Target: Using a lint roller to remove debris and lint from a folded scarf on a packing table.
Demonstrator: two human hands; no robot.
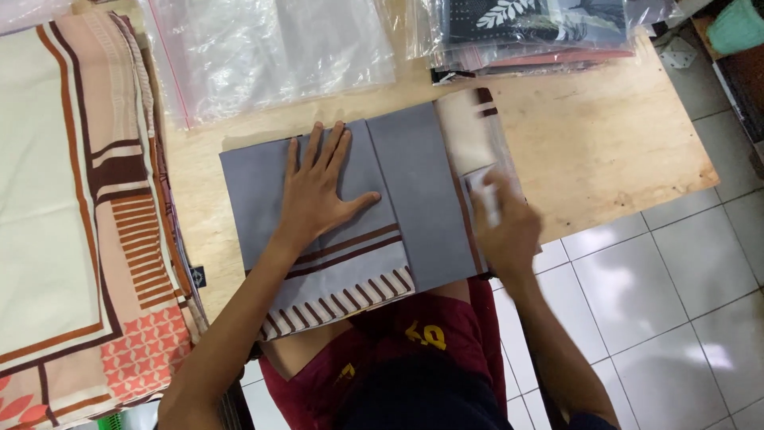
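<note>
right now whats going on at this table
A person is handling a folded grey cloth with brown stripes on a wooden table. The left hand lies flat on it, fingers spread. The right hand is at the cloth's right edge, blurred, with something small and white in its fingers; what it is cannot be told. A stack of patterned fabric lies to the left, and clear plastic bags and packed fabrics sit at the far edge.

Clear plastic bags (pixel 270 52) lie at eleven o'clock; bagged dark leaf-print fabric packs (pixel 533 28) are stacked at one o'clock.
</note>
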